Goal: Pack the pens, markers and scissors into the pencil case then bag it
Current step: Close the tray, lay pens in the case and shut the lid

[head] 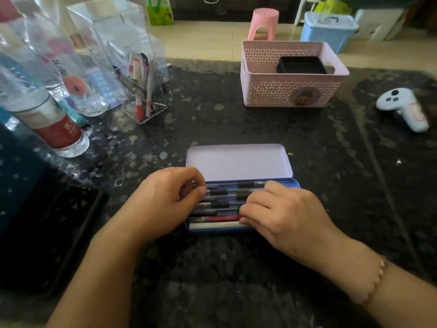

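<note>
We see the left hand (165,200) at the left end of the case (243,229), its fingers curled and the fingertips pressed together over the ends of the pens (227,197); it seems to pinch a pen end, but the fingers hide the contact, so we cannot tell for sure. The right hand (283,214) lies over the right part of the case with fingers nearly straight, resting flat on the pens and pressing them down.

The case is a blue tin, open, with its pale lid (238,160) folded back toward 12 o'clock. Its long axis goes from 9 to 3 o'clock. The pens lie inside in rows, all parallel to this axis, most with dark grips. Nearest to us are a red pen (224,218) and a white marker (217,224), also along the same axis. Which way the tips point we cannot tell.

The case stands on a dark speckled table (236,268). From it, at 1 o'clock and well apart, is a pink basket (290,91) with a black box (300,65) inside. At 3 o'clock, far, lies a white controller (402,107). At 11 o'clock is a clear bag (142,86) holding more pens, upright and tilted, and at 10 o'clock a bottle (56,129).
</note>
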Tool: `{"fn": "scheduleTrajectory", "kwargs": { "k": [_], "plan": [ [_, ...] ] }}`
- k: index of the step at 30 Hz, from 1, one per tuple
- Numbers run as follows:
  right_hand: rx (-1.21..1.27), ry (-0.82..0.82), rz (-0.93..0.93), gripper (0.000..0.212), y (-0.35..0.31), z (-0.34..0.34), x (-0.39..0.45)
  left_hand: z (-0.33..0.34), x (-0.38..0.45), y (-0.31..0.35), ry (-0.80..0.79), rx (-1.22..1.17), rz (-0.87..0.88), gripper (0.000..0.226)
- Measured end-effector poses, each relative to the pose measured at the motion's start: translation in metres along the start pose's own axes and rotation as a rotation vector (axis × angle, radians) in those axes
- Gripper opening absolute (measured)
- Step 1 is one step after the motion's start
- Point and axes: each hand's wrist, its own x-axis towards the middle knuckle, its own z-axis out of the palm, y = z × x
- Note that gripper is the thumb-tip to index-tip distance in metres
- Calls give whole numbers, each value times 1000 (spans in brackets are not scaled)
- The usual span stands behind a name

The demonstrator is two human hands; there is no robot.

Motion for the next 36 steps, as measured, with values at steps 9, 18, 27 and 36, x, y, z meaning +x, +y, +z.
{"fn": "scheduleTrajectory", "kwargs": {
  "k": [9, 18, 27, 36],
  "plan": [
    [121, -34, 78, 21, -9, 8, 5, 7, 6, -9, 153, 33, -243, 27],
    [689, 111, 1172, 42, 64, -4, 15, 13, 14, 0, 125, -565, -484, 44],
    [1087, 224, 1192, 44, 48, -34, -4, -10, -8, 5, 213, -880, -489, 38],
    [1061, 79, 1103, 67, 5, -43, -62, -1, -56, 9, 122, -583, -343, 16]
  ]
}}
